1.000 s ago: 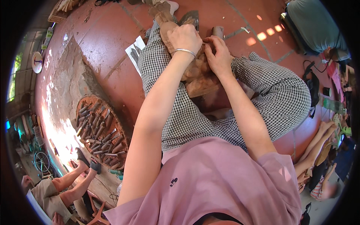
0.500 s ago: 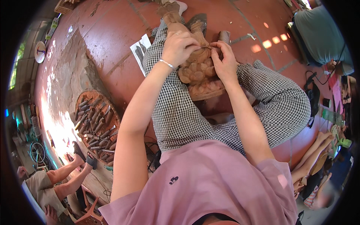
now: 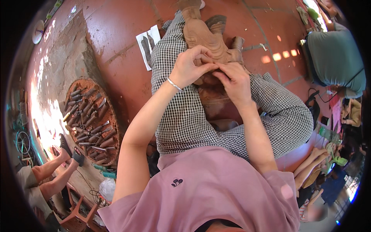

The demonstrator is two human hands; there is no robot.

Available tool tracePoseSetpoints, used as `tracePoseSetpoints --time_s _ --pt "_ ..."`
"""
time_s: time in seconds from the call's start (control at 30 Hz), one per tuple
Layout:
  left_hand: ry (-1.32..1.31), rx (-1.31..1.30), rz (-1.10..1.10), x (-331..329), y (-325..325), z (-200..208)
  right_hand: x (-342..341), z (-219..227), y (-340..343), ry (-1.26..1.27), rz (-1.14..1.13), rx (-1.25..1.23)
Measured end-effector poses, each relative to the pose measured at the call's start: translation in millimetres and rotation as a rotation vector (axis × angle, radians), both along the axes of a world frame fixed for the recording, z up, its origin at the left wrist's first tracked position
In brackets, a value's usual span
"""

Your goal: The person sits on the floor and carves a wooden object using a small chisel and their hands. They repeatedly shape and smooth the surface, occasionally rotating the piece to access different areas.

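A brown carved wooden statue (image 3: 203,36) with draped folds lies between my legs, its base toward me. My left hand (image 3: 193,67), a silver bracelet on its wrist, is closed in a pinch over the lower part of the carving. Touching or nearly touching those fingertips, my right hand (image 3: 235,79) pinches too. Whatever small thing sits between the fingertips is too hidden to name. Both hands cover part of the carving's petal-like lower section.
A round tray (image 3: 116,127) full of wood-handled carving chisels (image 3: 91,112) sits to my left beside a grey slab (image 3: 65,50). White paper with dark shapes (image 3: 148,46) lies by my left leg. Another person's sandalled feet (image 3: 73,150) are at lower left; a person in teal (image 3: 334,58) is far right.
Both hands have come closer to me and their fingertips have drawn together. More of the statue's draped upper part shows, and its petal-like lower section is now mostly covered.
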State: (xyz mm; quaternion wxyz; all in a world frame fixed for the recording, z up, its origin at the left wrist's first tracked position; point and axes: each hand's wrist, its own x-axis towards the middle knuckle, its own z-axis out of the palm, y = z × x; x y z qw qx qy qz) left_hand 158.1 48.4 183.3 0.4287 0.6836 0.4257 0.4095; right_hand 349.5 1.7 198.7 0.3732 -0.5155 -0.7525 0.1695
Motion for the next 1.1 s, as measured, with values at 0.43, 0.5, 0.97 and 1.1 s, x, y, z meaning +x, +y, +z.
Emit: tracePoseSetpoints --time_s 0.43,0.5,0.97,1.1 --pt "-0.105 0.169 0.713 21.8 50.4 -58.2 -6.6 7.3 63.2 -0.316 -0.030 -0.094" --pt "-0.183 0.126 0.735 21.3 49.5 -58.7 -6.3 8.4 62.4 -0.350 -0.013 -0.071" --pt "-0.279 0.130 0.770 22.8 49.3 -65.2 -15.8 0.9 62.2 -0.457 0.018 0.151" --pt "-0.259 0.157 0.761 22.4 51.9 -66.5 -36.8 -4.9 77.4 -0.451 -0.015 0.201"
